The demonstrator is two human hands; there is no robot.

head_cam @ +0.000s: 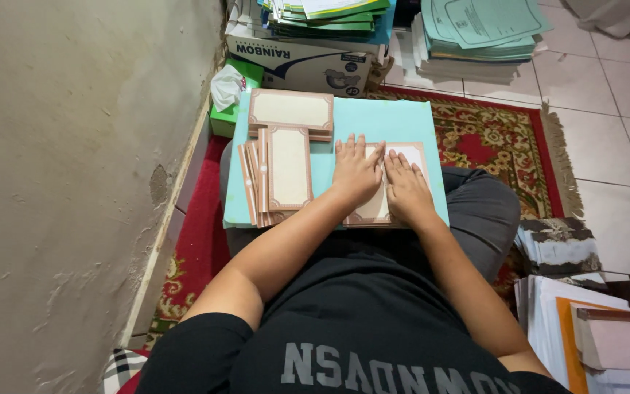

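Torso: black shirt with grey lettering sat nearest the lens, both forearms running forward from it.
Left hand (355, 171): lay flat and released, fingers spread, palm pressing on the bordered card (395, 182), seemingly to pin it down.
Right hand (406, 190): likewise flat and ungripping, touching the left hand, weighting the same card.
Bordered card: cream with a brown frame, lay directly under both hands, near the board's closer edge.
Board (373, 120): pale blue sheet resting across the lap as a worktop.
Upright stack (286, 171): matching cards just left of the left hand, their edges fanned.
Sideways stack (291, 113): beyond that, turned crosswise, perhaps to keep batches separate.
Tissue box (231, 98): green, farther left by the wall.
Carton (304, 62): beyond the board, with green papers (479, 29) to its right.
Rug (497, 135): red patterned, beneath everything.
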